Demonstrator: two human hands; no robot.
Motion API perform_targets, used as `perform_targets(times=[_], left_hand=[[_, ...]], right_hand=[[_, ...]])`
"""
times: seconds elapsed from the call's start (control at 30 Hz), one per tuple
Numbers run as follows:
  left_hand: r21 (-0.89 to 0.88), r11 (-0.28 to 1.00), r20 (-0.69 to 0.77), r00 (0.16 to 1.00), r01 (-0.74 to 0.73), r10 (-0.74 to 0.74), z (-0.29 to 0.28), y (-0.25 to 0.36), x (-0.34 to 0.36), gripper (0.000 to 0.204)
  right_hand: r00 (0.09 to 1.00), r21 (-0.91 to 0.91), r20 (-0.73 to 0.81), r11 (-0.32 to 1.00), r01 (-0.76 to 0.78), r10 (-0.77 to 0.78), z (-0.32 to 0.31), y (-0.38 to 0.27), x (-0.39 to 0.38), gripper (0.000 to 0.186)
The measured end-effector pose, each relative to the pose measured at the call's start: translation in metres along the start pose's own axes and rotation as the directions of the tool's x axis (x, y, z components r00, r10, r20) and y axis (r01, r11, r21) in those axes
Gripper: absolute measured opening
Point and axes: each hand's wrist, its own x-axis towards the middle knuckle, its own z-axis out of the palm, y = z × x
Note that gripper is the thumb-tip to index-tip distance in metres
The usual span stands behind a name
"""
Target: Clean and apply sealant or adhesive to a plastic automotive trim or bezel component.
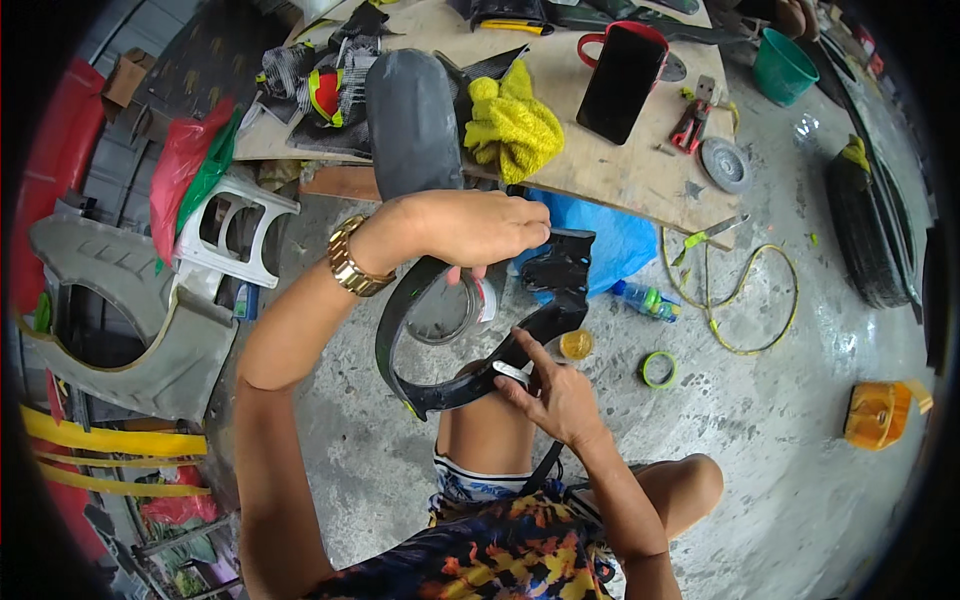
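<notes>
Curving black plastic trim (455, 385), glossy, w/ both hands gripping it.

Bare concrete floor (800, 470) lies open to the right; the wooden table (600, 160) blocks ahead, grey panels (130, 300) crowd the left.

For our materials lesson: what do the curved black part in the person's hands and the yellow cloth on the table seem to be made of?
The curved black part looks like moulded plastic or a composite: glossy, thin-walled, keeping its bend. The yellow cloth looks like soft, fuzzy microfibre or towelling, crumpled in loose folds on the wooden table.
</notes>
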Motion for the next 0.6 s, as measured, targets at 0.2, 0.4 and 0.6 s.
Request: perform_targets(times=[0.2,0.4,0.6], left_hand=[[0.022,1.000,-0.014,1.000,-0.007,0.007,0.000,-0.008,0.014,0.051],[0.046,0.998,-0.050,0.998,-0.029,0.032,0.000,0.002,0.005,0.047],[0.342,0.932,-0.227,0.952,-0.119,0.205,0.016,0.012,0.000,0.040]], right_hand=[[0.994,0.049,0.105,0.999,-0.004,-0.001,-0.009,0.004,0.000,0.062],[0.965,-0.106,-0.238,0.991,0.084,-0.107,-0.036,0.011,-0.014,0.026],[0.953,-0.197,-0.303,0.978,-0.075,0.012,-0.060,-0.014,0.001,0.026]])
